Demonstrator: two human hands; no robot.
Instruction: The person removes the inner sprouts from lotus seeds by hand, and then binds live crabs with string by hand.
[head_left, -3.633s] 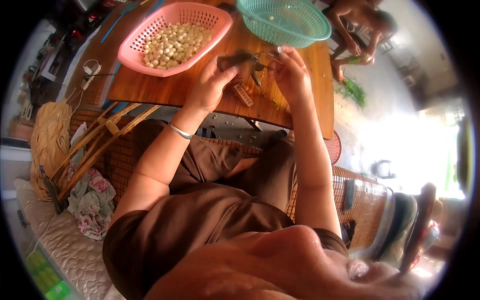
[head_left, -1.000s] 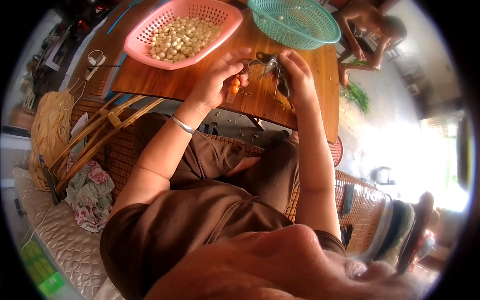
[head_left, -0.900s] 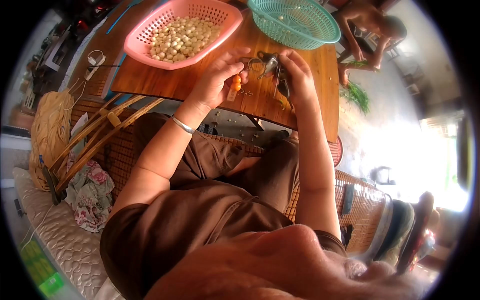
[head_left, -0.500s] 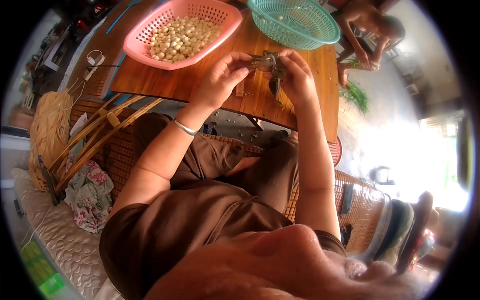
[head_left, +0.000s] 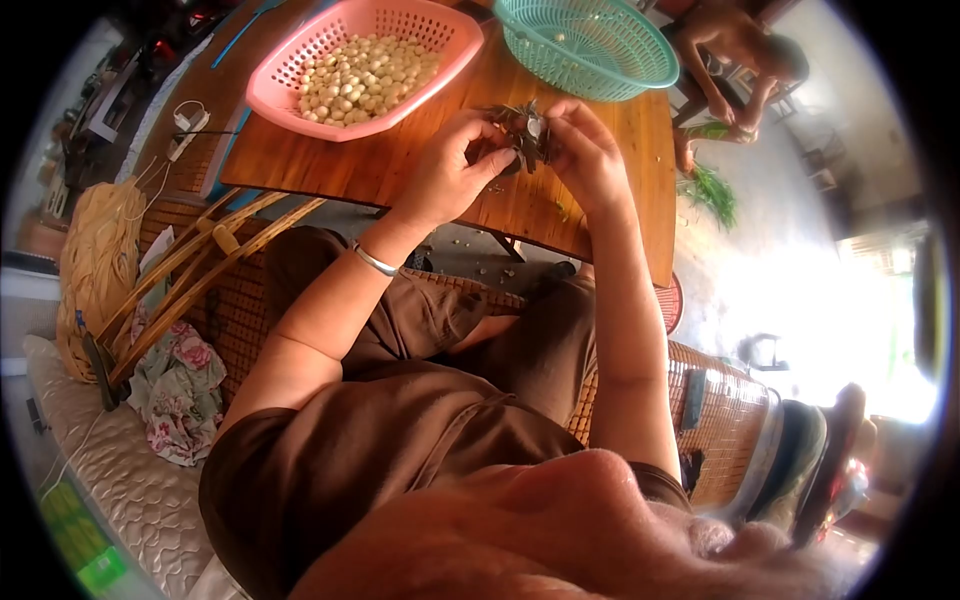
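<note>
A bunch of keys (head_left: 528, 128), dark and silvery, is held up between my two hands above the wooden table near its front edge. My left hand (head_left: 458, 165), with a silver bangle on the wrist, pinches the left side of the bunch between thumb and fingers. From the other side, the fingers of my right hand (head_left: 588, 155) are closed on the keys. Small bits lie on the table beneath. Single keys overlap and are hard to tell apart.
Beyond my hands stand a pink basket (head_left: 262, 95) of pale round seeds and a green basket (head_left: 600, 75) on the wooden table (head_left: 330, 165). Wooden poles (head_left: 180, 290) lean at left. Another person (head_left: 735, 60) sits at upper right near green stalks (head_left: 712, 192) on the floor.
The keys have turned and bunched up between my hands; the dark piece that hung down is now higher. My left hand has shifted slightly right and its fingers have moved.
</note>
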